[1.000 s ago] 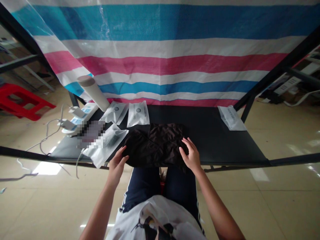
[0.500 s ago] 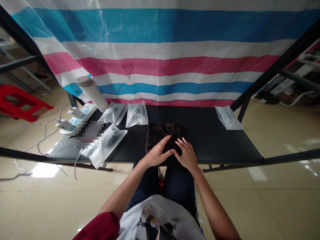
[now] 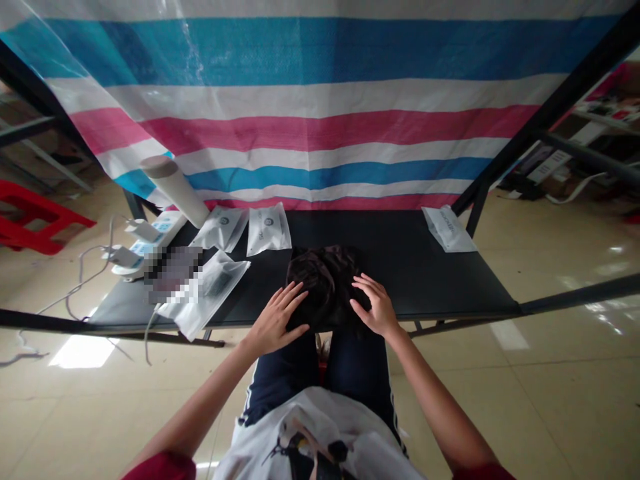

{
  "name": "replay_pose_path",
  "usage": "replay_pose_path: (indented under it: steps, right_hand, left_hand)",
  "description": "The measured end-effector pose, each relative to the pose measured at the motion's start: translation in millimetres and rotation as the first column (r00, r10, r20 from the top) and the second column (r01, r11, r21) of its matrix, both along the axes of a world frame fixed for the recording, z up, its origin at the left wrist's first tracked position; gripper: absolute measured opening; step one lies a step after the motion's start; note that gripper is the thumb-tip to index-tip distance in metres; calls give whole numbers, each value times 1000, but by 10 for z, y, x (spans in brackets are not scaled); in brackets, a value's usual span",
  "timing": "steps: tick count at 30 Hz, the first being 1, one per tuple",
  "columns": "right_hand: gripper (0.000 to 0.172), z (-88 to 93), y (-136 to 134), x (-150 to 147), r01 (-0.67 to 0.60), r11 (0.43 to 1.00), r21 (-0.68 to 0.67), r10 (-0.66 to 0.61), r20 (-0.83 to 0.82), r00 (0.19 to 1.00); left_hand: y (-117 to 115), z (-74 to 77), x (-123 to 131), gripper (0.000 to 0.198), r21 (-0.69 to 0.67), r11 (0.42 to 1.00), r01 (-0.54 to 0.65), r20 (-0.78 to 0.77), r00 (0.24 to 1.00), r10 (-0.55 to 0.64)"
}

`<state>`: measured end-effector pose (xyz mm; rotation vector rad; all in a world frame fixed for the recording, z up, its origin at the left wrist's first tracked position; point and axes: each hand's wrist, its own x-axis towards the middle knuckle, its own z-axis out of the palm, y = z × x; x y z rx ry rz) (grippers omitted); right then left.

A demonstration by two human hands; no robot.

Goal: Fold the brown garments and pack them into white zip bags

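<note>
A dark brown, silky-looking cloth lies rumpled at the front middle of the black table, its near edge hanging toward my knees. My left hand rests at the cloth's left side, fingers stretched and thumb apart. On the opposite side my right hand touches the cloth's right edge with its fingers spread. Neither hand grips anything. What kind of item the cloth is cannot be made out from its folds.
White printed pouches lie at the back left, with another pouch at the far right. A pouch overlaps the front left edge. Beside it are a power strip with plugs and a white tumbler. A striped sheet hangs behind.
My hands have moved apart, the left one going left and slightly down. The cloth has gone from flatter to bunched and swirled. The view has shifted slightly.
</note>
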<state>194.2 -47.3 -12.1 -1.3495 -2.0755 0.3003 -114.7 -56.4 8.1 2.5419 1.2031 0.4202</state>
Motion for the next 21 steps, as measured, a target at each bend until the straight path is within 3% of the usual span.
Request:
replay_pose_path:
  steps: [3,5,7,13,16,18,21]
  right_hand:
    - [77,40,-151,117,-181,976,-119,200,184,962]
    - [99,20,-261,174,-238,954,-183,283,286,915]
    - [106,-19,-353,209,-246,948,-200,304,355,884]
    - [83,-36,-468,229,-229,957,-180,281,356,891]
    - [59,-23,-445,212,-215,960,-178,257,261,930]
    - [41,-25,-379,178,-129,978,-165,155,156,976]
    - [45,-4,-196,89,103,971,-218,-94,50,994]
  left_hand:
    - [-90,-30,-85,94,-16,996,86,-35,996,-86]
    - [-132,-71,-123,90,-28,995,100,-76,992,-101]
    - [-150,-109,-153,85,-39,995,91,-101,990,-95]
    - [-82,3,-268,85,-184,975,129,17,992,-128]
    - [-12,63,-306,61,-245,962,117,179,981,-73]
    - [56,41,-278,33,-254,967,18,239,970,45]
    - [202,-49,-143,42,-228,939,-258,244,918,311]
